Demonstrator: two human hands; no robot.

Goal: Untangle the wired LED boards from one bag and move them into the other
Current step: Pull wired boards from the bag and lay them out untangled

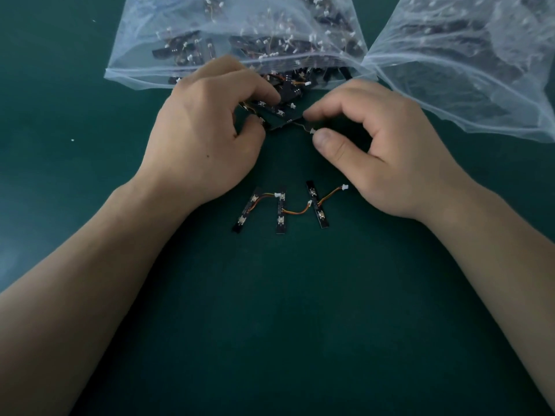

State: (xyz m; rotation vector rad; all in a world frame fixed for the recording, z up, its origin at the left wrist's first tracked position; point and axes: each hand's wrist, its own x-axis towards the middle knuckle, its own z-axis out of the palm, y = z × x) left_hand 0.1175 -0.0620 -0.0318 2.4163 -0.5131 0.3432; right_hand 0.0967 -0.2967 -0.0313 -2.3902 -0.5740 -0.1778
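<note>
Tangled boards (279, 114) sit between the left fingers (264, 90) and right fingers (326, 111), at the mouth of the left bag (234, 34) just beyond them. The right bag (465, 55) lies beyond the right fingers. Nearer than the fingers, a three-board chain (280, 210) lies on the tabletop (270, 325).

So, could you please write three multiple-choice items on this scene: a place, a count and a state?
1. Where does the laid-out chain of boards lie? A) inside a bag B) on the green table C) on the floor
2. How many boards form that chain? A) two B) three C) five
3. What are the hands doing? A) the left hand grips tangled boards, the right hand pinches a white connector B) both lie flat C) both lift a bag
Key: B, green surface shows all around it; B, three black strips count out; A, fingers curl round the boards, thumb and forefinger close on the connector.
</note>
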